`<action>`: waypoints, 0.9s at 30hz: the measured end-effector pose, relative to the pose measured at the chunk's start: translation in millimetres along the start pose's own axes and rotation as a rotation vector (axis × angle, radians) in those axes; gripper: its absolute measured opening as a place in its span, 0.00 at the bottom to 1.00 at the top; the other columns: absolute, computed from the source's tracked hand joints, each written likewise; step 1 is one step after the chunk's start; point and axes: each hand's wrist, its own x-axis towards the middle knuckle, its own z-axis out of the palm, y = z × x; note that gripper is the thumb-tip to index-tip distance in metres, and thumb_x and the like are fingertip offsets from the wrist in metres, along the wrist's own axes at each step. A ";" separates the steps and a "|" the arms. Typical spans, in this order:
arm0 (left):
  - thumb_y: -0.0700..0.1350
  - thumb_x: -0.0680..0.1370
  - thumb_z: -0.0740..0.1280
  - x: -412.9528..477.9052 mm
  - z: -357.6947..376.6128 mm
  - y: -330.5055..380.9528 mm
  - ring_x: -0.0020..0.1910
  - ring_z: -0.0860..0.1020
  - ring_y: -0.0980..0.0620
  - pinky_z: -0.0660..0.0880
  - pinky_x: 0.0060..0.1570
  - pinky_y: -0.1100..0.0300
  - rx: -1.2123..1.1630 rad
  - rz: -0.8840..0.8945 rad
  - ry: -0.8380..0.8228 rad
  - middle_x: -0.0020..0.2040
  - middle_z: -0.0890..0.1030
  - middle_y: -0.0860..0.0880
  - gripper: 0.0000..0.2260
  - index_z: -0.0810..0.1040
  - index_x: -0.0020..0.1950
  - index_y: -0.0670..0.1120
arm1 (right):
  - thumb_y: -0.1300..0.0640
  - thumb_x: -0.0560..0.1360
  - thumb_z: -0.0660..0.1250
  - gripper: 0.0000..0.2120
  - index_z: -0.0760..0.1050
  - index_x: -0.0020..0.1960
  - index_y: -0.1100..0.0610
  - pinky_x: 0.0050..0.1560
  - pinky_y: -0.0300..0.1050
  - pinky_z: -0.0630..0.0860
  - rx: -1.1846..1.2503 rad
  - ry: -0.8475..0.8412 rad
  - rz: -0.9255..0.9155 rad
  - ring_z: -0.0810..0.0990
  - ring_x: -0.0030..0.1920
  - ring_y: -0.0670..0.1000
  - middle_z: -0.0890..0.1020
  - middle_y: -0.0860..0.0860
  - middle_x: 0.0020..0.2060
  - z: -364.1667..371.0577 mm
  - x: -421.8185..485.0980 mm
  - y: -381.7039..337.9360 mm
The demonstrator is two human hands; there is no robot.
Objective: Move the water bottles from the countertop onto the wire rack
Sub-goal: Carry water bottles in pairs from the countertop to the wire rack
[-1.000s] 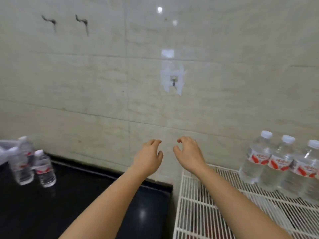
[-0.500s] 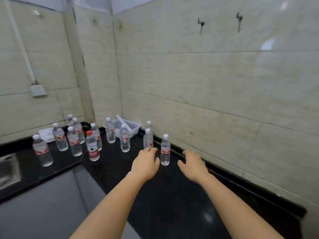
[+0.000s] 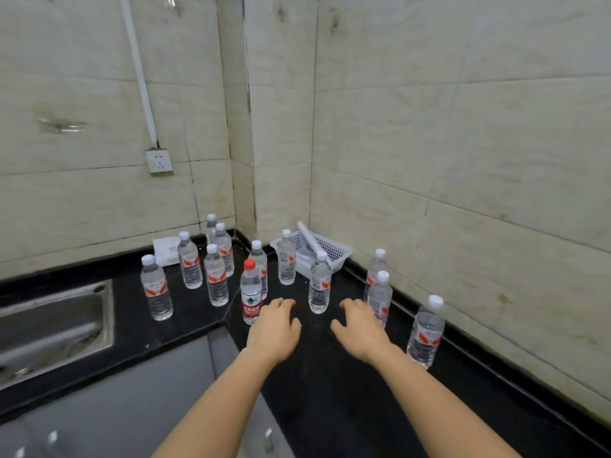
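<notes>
With our left hand (image 3: 272, 328) and right hand (image 3: 360, 332) empty, fingers relaxed, over the counter (image 3: 330, 408), we count twelve water bottles (image 3: 319, 285) around its back corner left to move, the wire rack being out of view.

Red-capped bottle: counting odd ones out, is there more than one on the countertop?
No, only one red-capped bottle stands on the countertop; every other visible cap is white.

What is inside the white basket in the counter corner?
A white roll leans out of the white basket. Its floor is hidden by its wall and a bottle in front.
</notes>
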 end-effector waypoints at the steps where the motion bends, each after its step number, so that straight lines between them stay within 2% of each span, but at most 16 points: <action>1: 0.48 0.79 0.58 18.0 -0.5 -12.1 0.71 0.66 0.46 0.67 0.67 0.50 -0.008 -0.029 -0.003 0.73 0.67 0.47 0.21 0.66 0.73 0.47 | 0.49 0.78 0.61 0.23 0.65 0.70 0.55 0.65 0.56 0.70 0.006 -0.011 0.002 0.70 0.66 0.55 0.71 0.54 0.65 6.1 21.2 -4.5; 8: 0.46 0.78 0.61 116.2 10.9 -99.2 0.64 0.72 0.44 0.71 0.62 0.50 -0.132 -0.208 0.057 0.68 0.72 0.44 0.21 0.68 0.71 0.46 | 0.49 0.78 0.60 0.22 0.65 0.69 0.56 0.63 0.56 0.69 0.024 -0.112 0.052 0.69 0.65 0.58 0.70 0.55 0.66 54.6 147.7 -29.0; 11: 0.46 0.78 0.63 136.4 21.9 -130.8 0.66 0.71 0.42 0.69 0.63 0.50 -0.191 -0.297 0.040 0.68 0.71 0.43 0.22 0.66 0.71 0.44 | 0.49 0.78 0.61 0.23 0.65 0.69 0.57 0.65 0.57 0.69 0.024 -0.167 0.103 0.69 0.66 0.58 0.69 0.56 0.68 81.3 180.3 -30.7; 13: 0.49 0.77 0.65 154.7 25.4 -146.4 0.68 0.69 0.41 0.67 0.65 0.50 -0.243 -0.343 0.034 0.71 0.68 0.41 0.27 0.62 0.74 0.43 | 0.49 0.77 0.62 0.22 0.66 0.67 0.57 0.64 0.57 0.70 0.042 -0.167 0.150 0.69 0.65 0.59 0.70 0.56 0.67 93.5 204.2 -31.2; 17: 0.55 0.74 0.68 192.6 30.6 -170.6 0.74 0.63 0.45 0.64 0.69 0.49 -0.389 -0.334 0.022 0.77 0.60 0.45 0.39 0.52 0.78 0.46 | 0.50 0.75 0.64 0.23 0.64 0.66 0.60 0.62 0.59 0.71 0.133 -0.053 0.294 0.70 0.64 0.61 0.71 0.59 0.64 108.0 248.3 -28.9; 20: 0.56 0.71 0.72 215.4 34.6 -184.6 0.73 0.65 0.47 0.65 0.70 0.48 -0.477 -0.293 -0.031 0.76 0.62 0.49 0.42 0.52 0.78 0.52 | 0.50 0.74 0.69 0.32 0.60 0.70 0.63 0.63 0.60 0.70 0.257 0.131 0.418 0.69 0.66 0.63 0.68 0.62 0.66 109.7 272.7 -24.0; 22: 0.57 0.67 0.74 230.7 37.6 -196.1 0.67 0.71 0.51 0.70 0.66 0.46 -0.507 -0.256 -0.061 0.70 0.70 0.52 0.39 0.60 0.73 0.57 | 0.52 0.71 0.73 0.40 0.57 0.74 0.64 0.67 0.60 0.68 0.340 0.181 0.479 0.67 0.69 0.64 0.65 0.62 0.70 108.3 290.9 -19.0; 24: 0.55 0.65 0.74 242.8 41.3 -207.0 0.59 0.77 0.56 0.75 0.60 0.46 -0.526 -0.209 -0.117 0.60 0.77 0.57 0.30 0.67 0.65 0.61 | 0.55 0.68 0.76 0.43 0.57 0.76 0.61 0.68 0.61 0.68 0.420 0.182 0.501 0.67 0.70 0.63 0.66 0.61 0.71 107.8 307.9 -15.4; 27: 0.54 0.66 0.74 250.0 42.7 -214.7 0.53 0.79 0.59 0.76 0.59 0.50 -0.535 -0.182 -0.206 0.52 0.80 0.59 0.23 0.71 0.59 0.61 | 0.59 0.65 0.76 0.37 0.65 0.70 0.55 0.62 0.60 0.73 0.503 0.181 0.507 0.75 0.62 0.61 0.75 0.57 0.64 112.1 324.7 -14.2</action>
